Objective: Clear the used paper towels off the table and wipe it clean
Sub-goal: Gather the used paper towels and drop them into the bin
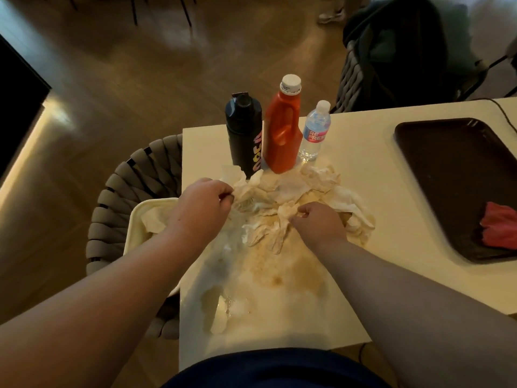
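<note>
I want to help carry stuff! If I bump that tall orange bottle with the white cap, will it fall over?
Probably, yes. The orange bottle stands upright, tall on a narrow base, so a push near its white cap could tip it. It stands close between the black bottle and water bottle, so it might knock one over.

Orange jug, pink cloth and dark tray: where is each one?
Orange jug [282,135]: head view, on its body.
Pink cloth [499,226]: head view, on its middle.
Dark tray [447,163]: head view, on its bare floor.

arms: bare to past the elbow, no sleeves | wrists: nothing worn | lower body: dark navy garment [279,371]
</note>
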The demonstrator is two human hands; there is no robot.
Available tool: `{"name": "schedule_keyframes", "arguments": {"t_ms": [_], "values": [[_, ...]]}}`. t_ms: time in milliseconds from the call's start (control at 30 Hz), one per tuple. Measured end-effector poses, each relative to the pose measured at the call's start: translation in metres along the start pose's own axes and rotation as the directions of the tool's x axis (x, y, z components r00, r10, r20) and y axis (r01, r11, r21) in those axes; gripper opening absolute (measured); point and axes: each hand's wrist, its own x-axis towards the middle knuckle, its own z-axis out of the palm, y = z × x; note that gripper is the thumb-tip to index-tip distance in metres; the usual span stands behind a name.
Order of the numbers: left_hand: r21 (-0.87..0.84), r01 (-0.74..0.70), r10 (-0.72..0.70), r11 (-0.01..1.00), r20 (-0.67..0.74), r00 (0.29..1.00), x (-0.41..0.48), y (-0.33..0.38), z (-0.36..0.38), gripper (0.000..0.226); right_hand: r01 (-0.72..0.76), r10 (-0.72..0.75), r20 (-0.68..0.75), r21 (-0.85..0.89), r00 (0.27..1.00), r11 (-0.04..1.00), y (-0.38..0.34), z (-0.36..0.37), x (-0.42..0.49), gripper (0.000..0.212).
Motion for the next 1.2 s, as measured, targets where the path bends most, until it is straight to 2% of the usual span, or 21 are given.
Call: {"name": "schedule_keyframes", "arguments": {"t_ms": [300,533,733,900,1200], "values": [[-0.087,0.086,-0.093,0.992,-0.077,0.993,-0.014,-0.013,-0.008,0.019,0.014,-0.006,0.037,-0.196,0.999,0.981,-0.011,0.012,0.014,0.013],[-0.052,0.139,-0.144,0.989,-0.088,0.986,-0.018,-0.028,-0.015,0.021,0.102,-0.102,0.007,-0.070,0.995,0.992,-0.021,-0.003,0.006,0.009],[-0.059,0.131,-0.136,0.990,-0.086,0.987,-0.017,-0.018,-0.022,0.021,0.196,-0.189,-0.085,0.086,0.978,0.977,-0.044,-0.043,-0.021,0.010],[-0.053,0.127,-0.130,0.990,-0.067,0.989,-0.018,-0.014,-0.023,0.021,0.214,-0.195,-0.138,0.139,0.971,0.967,-0.056,-0.060,-0.038,0.008],[-0.037,0.140,-0.142,0.989,-0.057,0.988,-0.025,-0.026,-0.024,0.022,0.198,-0.173,-0.142,0.185,0.975,0.963,-0.058,-0.055,-0.053,0.010]]}}
